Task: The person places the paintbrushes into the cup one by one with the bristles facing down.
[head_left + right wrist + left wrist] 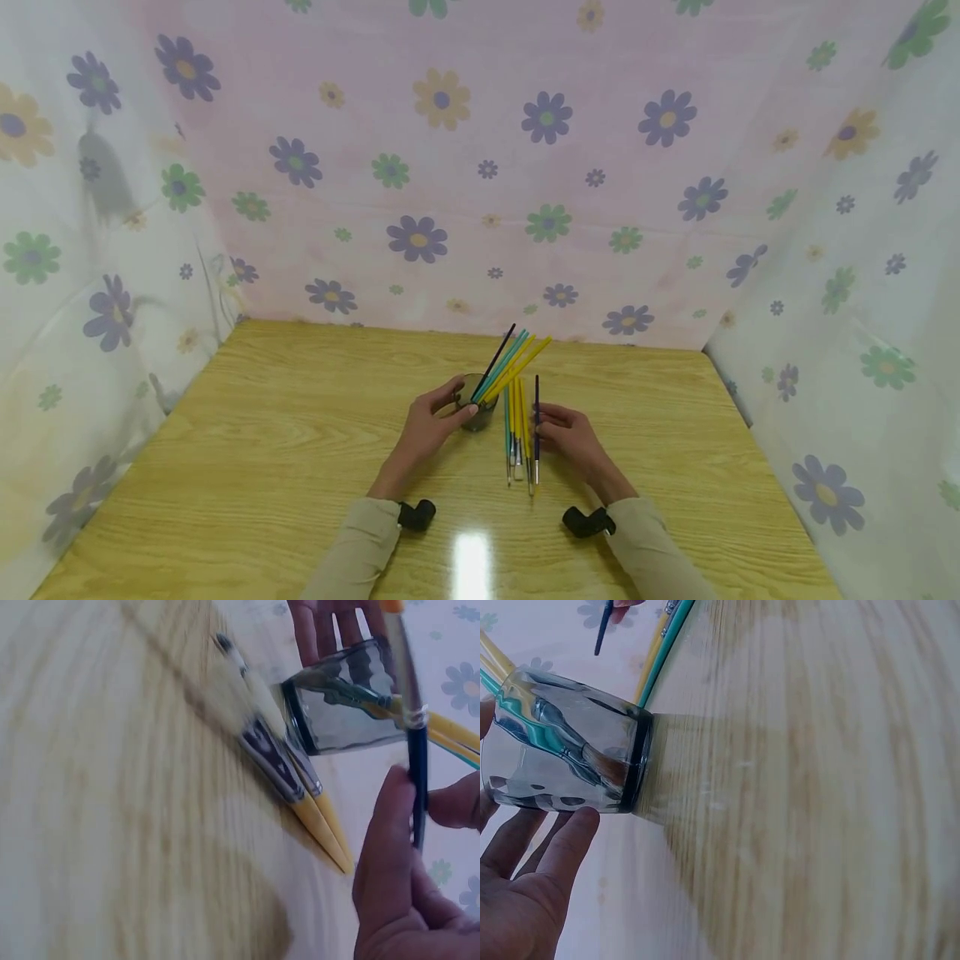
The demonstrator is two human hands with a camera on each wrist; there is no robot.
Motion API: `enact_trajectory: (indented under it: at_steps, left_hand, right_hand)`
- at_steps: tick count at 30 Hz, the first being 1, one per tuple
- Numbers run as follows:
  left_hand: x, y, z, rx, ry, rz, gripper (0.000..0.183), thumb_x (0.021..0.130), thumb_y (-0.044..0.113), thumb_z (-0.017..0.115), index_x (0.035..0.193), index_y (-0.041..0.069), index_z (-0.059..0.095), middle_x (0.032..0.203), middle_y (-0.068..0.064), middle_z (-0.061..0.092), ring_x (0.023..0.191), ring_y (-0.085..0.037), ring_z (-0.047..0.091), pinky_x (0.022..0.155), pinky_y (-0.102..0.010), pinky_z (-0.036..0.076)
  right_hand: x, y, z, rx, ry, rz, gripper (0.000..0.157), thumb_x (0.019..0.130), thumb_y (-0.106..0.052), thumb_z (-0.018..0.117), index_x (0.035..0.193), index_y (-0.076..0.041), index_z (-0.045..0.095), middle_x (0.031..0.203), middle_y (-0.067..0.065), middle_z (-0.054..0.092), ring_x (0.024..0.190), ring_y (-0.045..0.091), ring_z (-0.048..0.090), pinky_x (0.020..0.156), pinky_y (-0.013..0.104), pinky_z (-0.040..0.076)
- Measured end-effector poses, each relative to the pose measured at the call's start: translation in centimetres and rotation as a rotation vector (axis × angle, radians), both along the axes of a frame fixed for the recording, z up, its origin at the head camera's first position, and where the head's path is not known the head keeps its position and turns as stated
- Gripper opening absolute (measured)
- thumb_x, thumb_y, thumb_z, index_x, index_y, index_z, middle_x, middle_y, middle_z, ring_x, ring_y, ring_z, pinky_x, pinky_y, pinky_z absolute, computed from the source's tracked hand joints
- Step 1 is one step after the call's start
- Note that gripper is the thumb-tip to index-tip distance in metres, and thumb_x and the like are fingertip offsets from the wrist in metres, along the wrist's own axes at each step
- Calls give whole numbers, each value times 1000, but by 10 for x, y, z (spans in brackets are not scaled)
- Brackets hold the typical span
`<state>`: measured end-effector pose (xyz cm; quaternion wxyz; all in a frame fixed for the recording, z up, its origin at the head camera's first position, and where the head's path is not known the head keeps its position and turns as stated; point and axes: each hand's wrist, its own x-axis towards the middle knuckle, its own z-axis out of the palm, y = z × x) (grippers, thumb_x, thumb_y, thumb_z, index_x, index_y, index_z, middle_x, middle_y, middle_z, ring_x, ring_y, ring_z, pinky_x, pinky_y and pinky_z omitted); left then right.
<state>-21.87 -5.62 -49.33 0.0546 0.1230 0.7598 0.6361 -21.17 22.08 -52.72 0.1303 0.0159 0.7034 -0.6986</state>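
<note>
My left hand (426,431) holds a clear drinking glass (476,422) at its sides, thumb on the near side and fingers round the far side. Paintbrushes with yellow (525,360), teal (507,357) and black (495,360) handles lean to the right out of it, bristles down. Between fingers and thumb, my right hand (572,435) pinches a dark-handled paintbrush (418,761), its metal ferrule and orange-tipped bristles pointing toward me. Just left of that hand, several yellow paintbrushes (521,408) and a teal paintbrush (507,417) lie side by side on the table.
The wood-grain table (285,450) stretches out on both sides of the hands. A flower-patterned cloth (480,150) hangs behind it and along both sides. Black wrist cameras (417,515) sit at the sleeve cuffs. Light glares off the table's near part.
</note>
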Motion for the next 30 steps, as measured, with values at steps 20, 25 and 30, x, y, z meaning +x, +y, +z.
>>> enact_trajectory:
  at_steps: [20,25,30]
  left_hand:
    - [5,-1,10,14,0,-4,60,97,13,71,152,2,47,155,-20,45,140,-45,45,103,-54,53]
    - [4,-1,8,13,-3,-1,60,97,13,71,152,3,47,155,-19,45,140,-45,45,103,-55,53]
    - [3,-1,6,14,-7,2,60,97,13,72,151,3,48,155,-18,46,140,-44,46,103,-54,53]
  right_hand:
    - [12,-28,7,-350,218,-238,43,101,7,53,142,-1,47,123,14,56,94,20,69,75,31,64]
    - [13,-32,15,-443,296,-266,37,101,7,54,135,-7,49,117,3,59,94,17,69,78,31,64]
    - [12,-35,20,-442,353,-276,39,101,6,54,138,-6,49,117,4,57,94,16,69,79,30,64]
